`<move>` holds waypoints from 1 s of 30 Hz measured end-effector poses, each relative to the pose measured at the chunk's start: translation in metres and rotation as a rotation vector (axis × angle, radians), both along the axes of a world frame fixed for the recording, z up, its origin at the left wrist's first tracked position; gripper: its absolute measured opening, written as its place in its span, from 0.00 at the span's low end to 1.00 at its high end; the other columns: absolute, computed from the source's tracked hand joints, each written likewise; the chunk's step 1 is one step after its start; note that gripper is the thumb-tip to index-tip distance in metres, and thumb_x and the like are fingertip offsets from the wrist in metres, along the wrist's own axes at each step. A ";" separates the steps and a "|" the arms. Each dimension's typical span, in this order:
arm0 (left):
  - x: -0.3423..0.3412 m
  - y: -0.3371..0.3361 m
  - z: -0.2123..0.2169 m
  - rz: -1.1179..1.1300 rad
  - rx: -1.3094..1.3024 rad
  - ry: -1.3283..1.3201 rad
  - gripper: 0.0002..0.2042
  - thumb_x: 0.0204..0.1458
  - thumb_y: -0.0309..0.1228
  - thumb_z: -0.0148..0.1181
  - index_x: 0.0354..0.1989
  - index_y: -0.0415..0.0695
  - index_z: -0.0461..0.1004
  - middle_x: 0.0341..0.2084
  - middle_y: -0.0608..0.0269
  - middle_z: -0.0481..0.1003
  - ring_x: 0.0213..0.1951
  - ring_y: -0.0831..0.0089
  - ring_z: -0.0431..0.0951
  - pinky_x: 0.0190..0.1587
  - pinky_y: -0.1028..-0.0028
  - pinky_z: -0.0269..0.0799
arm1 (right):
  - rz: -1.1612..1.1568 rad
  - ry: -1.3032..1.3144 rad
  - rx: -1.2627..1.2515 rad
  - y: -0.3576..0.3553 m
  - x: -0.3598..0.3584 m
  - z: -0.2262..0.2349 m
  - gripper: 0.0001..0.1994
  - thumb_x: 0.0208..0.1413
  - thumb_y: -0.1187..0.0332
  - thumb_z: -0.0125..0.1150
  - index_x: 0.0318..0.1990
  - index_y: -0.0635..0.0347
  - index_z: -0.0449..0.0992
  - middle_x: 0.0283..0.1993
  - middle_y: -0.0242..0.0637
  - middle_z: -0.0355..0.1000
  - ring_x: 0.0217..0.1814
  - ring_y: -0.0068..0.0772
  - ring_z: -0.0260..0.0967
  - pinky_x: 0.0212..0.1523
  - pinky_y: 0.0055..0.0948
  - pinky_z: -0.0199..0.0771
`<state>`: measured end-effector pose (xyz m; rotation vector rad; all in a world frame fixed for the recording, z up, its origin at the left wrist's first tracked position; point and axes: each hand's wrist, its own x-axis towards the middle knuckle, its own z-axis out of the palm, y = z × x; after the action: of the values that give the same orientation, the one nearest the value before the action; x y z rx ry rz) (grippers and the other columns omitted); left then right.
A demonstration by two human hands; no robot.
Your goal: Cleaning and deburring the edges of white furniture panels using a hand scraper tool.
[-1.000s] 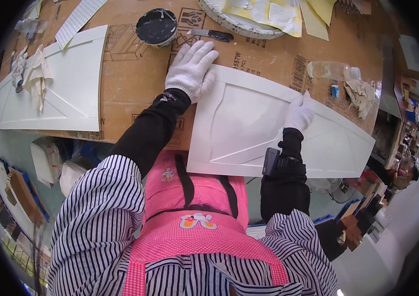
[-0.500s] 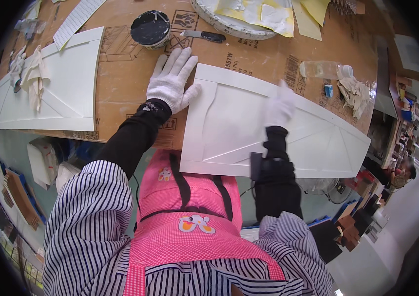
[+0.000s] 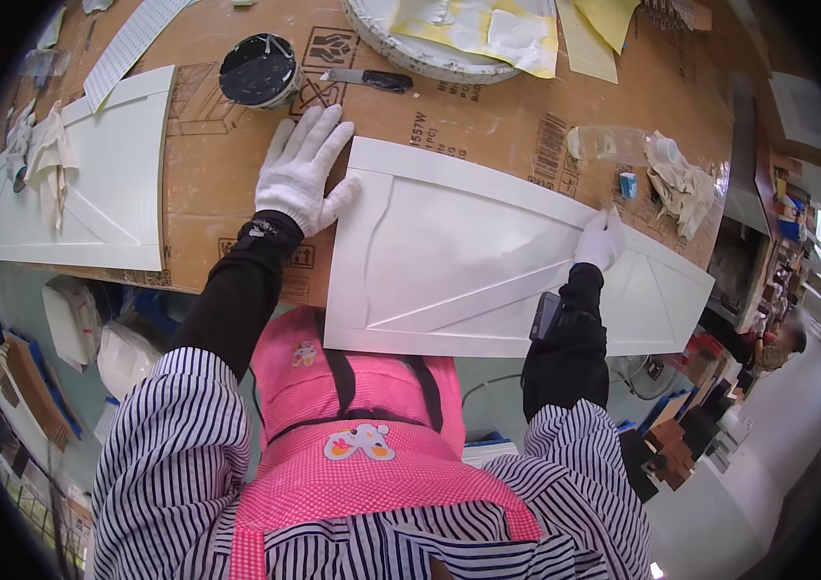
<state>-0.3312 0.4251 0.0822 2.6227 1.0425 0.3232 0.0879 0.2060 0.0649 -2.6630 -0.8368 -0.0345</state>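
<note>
A white panel (image 3: 473,246) with raised frame strips and slanting bars lies in front of me on the cardboard-covered table. My left hand (image 3: 304,169), in a white knit glove, rests with spread fingers on the cardboard, its thumb at the panel's left edge. My right hand (image 3: 602,240), gloved too, is over the panel's far long edge, right of the middle. Its fingers are pressed together; what they pinch, if anything, is too small to make out. Beyond my left hand are a dark-topped tub (image 3: 261,70) and a black-handled putty knife (image 3: 372,79).
Another white panel (image 3: 106,184) lies at the left with a cloth (image 3: 49,164) on it. A round white-smeared board (image 3: 430,60) holds yellow sheets. Farther right lie a clear bottle (image 3: 609,145), a small blue block (image 3: 628,185) and a crumpled cloth (image 3: 683,198). A person is in the right background.
My right hand has moved right and toward me along the panel, from a blurred sweep to a sharper pose. My left hand stays beside the panel; the whole view has shifted slightly.
</note>
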 end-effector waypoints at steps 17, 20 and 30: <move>-0.007 -0.003 0.002 0.040 -0.038 -0.066 0.33 0.52 0.44 0.63 0.66 0.47 0.65 0.69 0.55 0.62 0.71 0.54 0.58 0.72 0.50 0.51 | 0.506 -0.022 0.110 0.088 -0.149 0.001 0.14 0.61 0.71 0.53 0.53 0.61 0.76 0.39 0.48 0.73 0.42 0.50 0.72 0.46 0.42 0.73; -0.002 -0.004 -0.003 0.045 -0.041 -0.075 0.34 0.52 0.45 0.62 0.67 0.46 0.64 0.70 0.55 0.61 0.71 0.54 0.58 0.73 0.52 0.50 | 0.802 0.151 -0.011 0.152 -0.247 0.025 0.14 0.59 0.71 0.57 0.52 0.59 0.78 0.41 0.46 0.74 0.44 0.47 0.75 0.47 0.39 0.75; -0.003 -0.003 -0.003 0.048 -0.014 -0.038 0.36 0.53 0.48 0.59 0.68 0.42 0.62 0.71 0.53 0.59 0.72 0.54 0.56 0.74 0.53 0.48 | 0.674 0.150 0.163 0.167 -0.264 0.013 0.15 0.59 0.68 0.57 0.54 0.53 0.77 0.39 0.43 0.74 0.41 0.48 0.75 0.41 0.42 0.76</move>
<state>-0.3341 0.4216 0.0788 2.5720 1.0932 0.3737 -0.1761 0.3730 0.0779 -2.0829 -1.5484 0.2470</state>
